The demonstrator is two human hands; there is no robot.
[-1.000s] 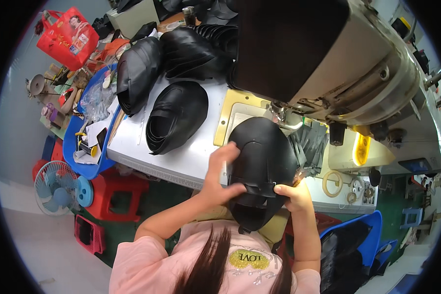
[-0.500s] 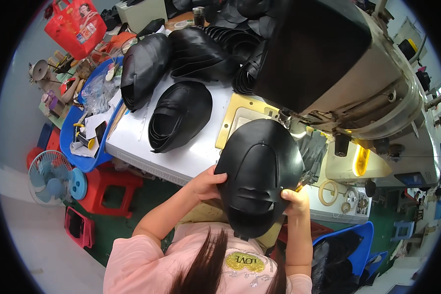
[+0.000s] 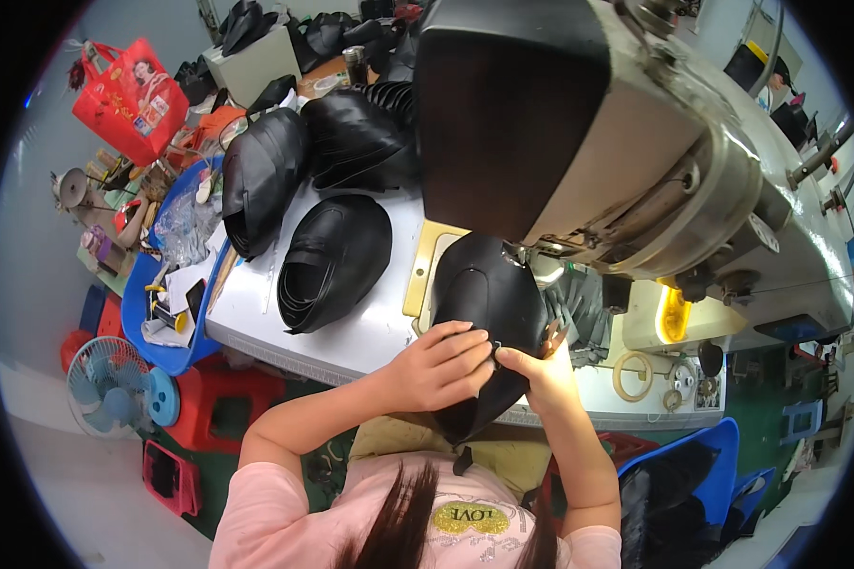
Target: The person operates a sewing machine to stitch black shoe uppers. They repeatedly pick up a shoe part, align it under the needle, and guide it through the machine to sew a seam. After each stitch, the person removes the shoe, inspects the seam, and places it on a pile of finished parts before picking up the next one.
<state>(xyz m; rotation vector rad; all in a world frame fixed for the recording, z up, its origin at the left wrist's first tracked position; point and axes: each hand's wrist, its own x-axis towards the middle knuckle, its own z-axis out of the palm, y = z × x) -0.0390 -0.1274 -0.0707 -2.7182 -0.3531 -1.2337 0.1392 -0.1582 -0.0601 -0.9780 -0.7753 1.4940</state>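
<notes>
A black leather-like shaped piece (image 3: pixel 489 294) lies on the white worktable (image 3: pixel 370 327) under the head of a large sewing machine (image 3: pixel 626 142). My left hand (image 3: pixel 441 365) presses flat on its near part. My right hand (image 3: pixel 541 375) pinches its edge beside the left one, fingertips touching. The lower end of the piece hangs over the table's front edge toward my lap.
Stacks of similar black pieces (image 3: pixel 332 261) lie on the table to the left and behind (image 3: pixel 351 137). A blue tray of odds and ends (image 3: pixel 176 284), a small fan (image 3: pixel 114 389), red stools (image 3: pixel 223 408) and a red bag (image 3: pixel 128 100) are at left. A blue bin (image 3: pixel 693 484) stands at right.
The black piece, held up in front of me before, now lies lower and flatter under the machine head. My two hands have come together at its near middle.
</notes>
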